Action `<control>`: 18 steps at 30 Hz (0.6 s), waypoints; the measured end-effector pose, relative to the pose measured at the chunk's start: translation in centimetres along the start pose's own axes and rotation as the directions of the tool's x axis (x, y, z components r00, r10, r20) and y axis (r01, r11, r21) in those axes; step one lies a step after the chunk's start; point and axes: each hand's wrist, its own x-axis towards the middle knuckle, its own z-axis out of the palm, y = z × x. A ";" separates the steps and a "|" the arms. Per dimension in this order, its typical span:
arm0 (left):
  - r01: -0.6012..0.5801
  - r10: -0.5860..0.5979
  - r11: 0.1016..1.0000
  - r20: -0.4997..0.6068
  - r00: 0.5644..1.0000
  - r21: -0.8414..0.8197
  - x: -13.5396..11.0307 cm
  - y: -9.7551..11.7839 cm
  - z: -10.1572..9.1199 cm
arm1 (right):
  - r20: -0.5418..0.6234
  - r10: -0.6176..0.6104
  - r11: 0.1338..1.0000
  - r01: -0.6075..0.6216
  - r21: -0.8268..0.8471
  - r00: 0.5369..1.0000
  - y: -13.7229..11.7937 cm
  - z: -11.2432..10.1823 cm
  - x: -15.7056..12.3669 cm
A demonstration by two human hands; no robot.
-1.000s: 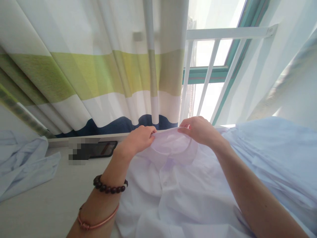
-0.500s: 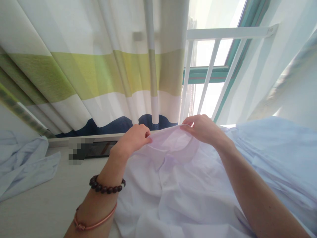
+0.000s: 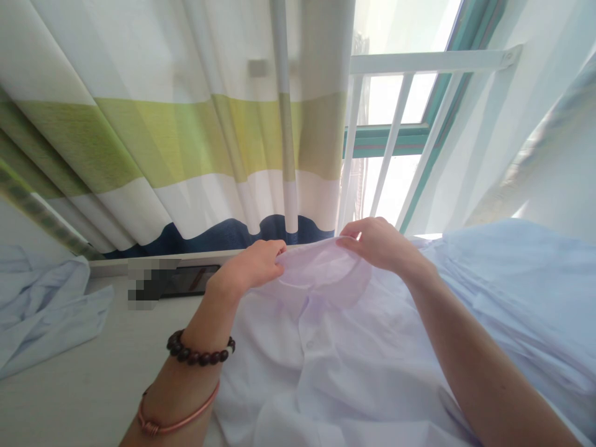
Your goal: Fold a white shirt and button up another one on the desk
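A pale lilac-white button-up shirt (image 3: 335, 347) lies front side up before me, its button placket running toward me. My left hand (image 3: 256, 264) pinches the left part of its collar (image 3: 321, 254). On the collar's far right edge, my right hand (image 3: 372, 242) grips the cloth between thumb and fingers. Between the two hands the collar is held raised, with light shining through it. A dark bead bracelet (image 3: 200, 357) and a copper-coloured bangle (image 3: 181, 425) are on my left arm.
A black phone (image 3: 190, 280) lies on the pale surface (image 3: 116, 366) left of the shirt. Folded light-blue cloth (image 3: 521, 279) is piled at right, and crumpled pale cloth (image 3: 41, 304) sits at far left. Behind are a striped curtain (image 3: 177, 136) and a white railing (image 3: 433, 62) by the window.
Both hands have lowered slightly toward me with the collar still held, its raised edge dipping a little. The surrounding things look the same.
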 end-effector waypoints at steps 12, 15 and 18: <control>-0.180 0.165 0.980 -0.155 0.974 -0.086 0.3 0.8 0.3 | 0.012 -0.040 0.999 0.040 0.020 0.999 -0.6 -0.1 -0.1; -0.167 0.160 0.985 -0.157 0.975 -0.032 0.3 0.7 0.3 | 0.064 -0.034 0.999 0.034 0.007 0.997 -0.6 0.0 -0.2; -0.140 0.142 0.990 -0.199 0.970 0.022 0.4 0.7 0.4 | 0.171 -0.065 0.997 0.071 -0.030 0.983 -0.3 0.4 -0.3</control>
